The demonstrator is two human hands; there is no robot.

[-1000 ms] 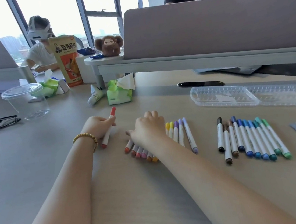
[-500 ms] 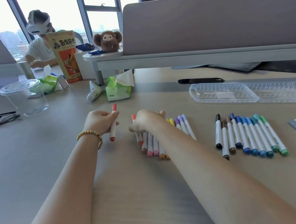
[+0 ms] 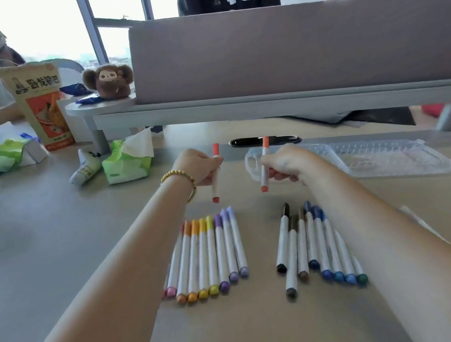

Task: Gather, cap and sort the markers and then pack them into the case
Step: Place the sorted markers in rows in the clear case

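Holding one red marker [image 3: 215,175] per hand, left hand [image 3: 200,167], right hand [image 3: 287,164], one clear case [image 3: 379,159]

Both forearms reach forward, raised; the left hand [image 3: 200,168] and the right hand [image 3: 287,164] each curl round a marker.

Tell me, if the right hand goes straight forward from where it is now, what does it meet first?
Probably the clear plastic case, lying open just beyond the right hand; depth is hard to judge.
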